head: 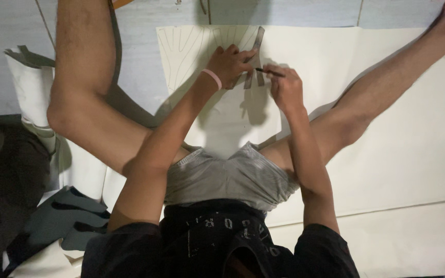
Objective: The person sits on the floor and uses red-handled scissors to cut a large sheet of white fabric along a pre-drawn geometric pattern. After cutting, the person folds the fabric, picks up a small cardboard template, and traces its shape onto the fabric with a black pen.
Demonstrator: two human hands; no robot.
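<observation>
Place: likely a home workspace or small pattern-cutting shop, work done seated on the floor.
Floor: pale tiles (305,11).
Evidence: large cream sheets (397,154) spread out; pencilled pattern outlines (186,46); rolled material (29,87) at left; dark offcuts (63,221).

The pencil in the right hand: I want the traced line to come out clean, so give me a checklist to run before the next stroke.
1. Left hand pressing the grey template flat: ok.
2. Right hand gripping the pencil: ok.
3. Pencil tip at the template's edge: ok, it appears to touch.
4. Cream sheet flat under the template: ok, no creases visible there.
5. Earlier curved outlines clear of the template: cannot tell, the hand hides part.
6. Light on the line: not ok, hand shadows fall across it.
</observation>
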